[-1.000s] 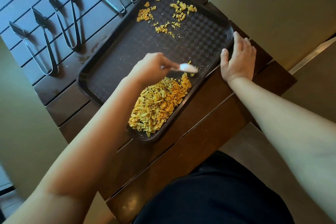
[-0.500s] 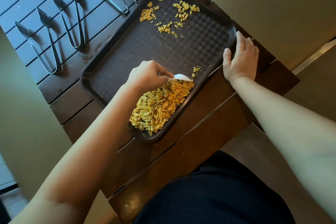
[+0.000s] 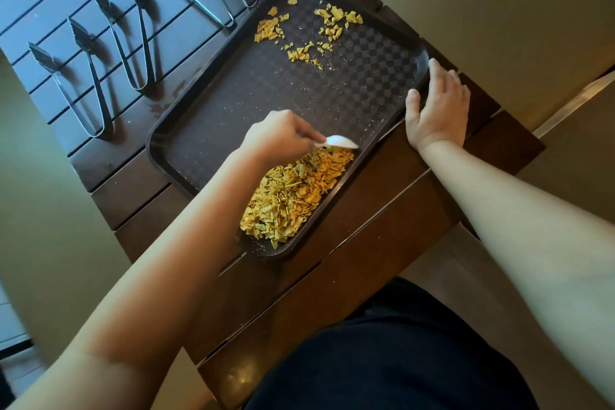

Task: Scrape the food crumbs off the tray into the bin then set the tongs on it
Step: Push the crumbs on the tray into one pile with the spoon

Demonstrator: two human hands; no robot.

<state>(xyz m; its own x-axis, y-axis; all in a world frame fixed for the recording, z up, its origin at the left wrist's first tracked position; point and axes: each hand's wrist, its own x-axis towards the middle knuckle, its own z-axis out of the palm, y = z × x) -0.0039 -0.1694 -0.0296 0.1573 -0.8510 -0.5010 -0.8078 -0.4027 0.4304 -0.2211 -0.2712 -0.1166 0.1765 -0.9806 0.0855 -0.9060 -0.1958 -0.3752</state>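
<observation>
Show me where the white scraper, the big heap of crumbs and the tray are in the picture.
white scraper (image 3: 341, 142), head view, on the middle of its white blade.
big heap of crumbs (image 3: 293, 196), head view, on the heap's centre.
tray (image 3: 422, 56), head view, on its far right rim.

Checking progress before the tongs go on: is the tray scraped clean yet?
No. The tray holds a big crumb pile at its near corner and scattered crumbs at its far end.

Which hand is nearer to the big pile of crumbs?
Left. The left hand is right at the pile, holding a white scraper; the right hand rests on the tray's rim.
</observation>
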